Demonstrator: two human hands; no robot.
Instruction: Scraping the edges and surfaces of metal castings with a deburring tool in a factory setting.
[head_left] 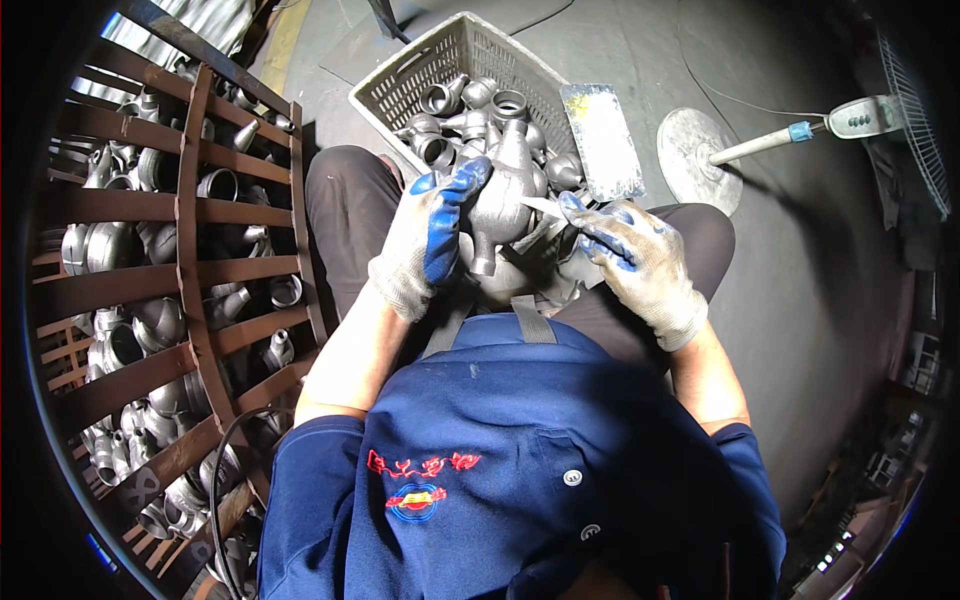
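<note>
A grey metal casting [503,196], bulbous with a narrow pipe-like neck at each end, is held above my lap. My left hand [428,225], in a white knit glove with blue coating, grips its left side, with the fingers at its upper edge. In the same kind of glove, my right hand [640,258] is closed on a thin, pale, pointed blade [543,207]. The blade's tip points left at the casting's right side; I cannot tell whether it touches. Most of its handle is hidden in my fingers.
A plastic crate [398,92] with several similar castings stands ahead, and a paint-spattered board [604,142] leans by its right side. At left rises a rusty slatted metal cage [190,215] full of castings. A standing fan [765,150] with a round base is on the right.
</note>
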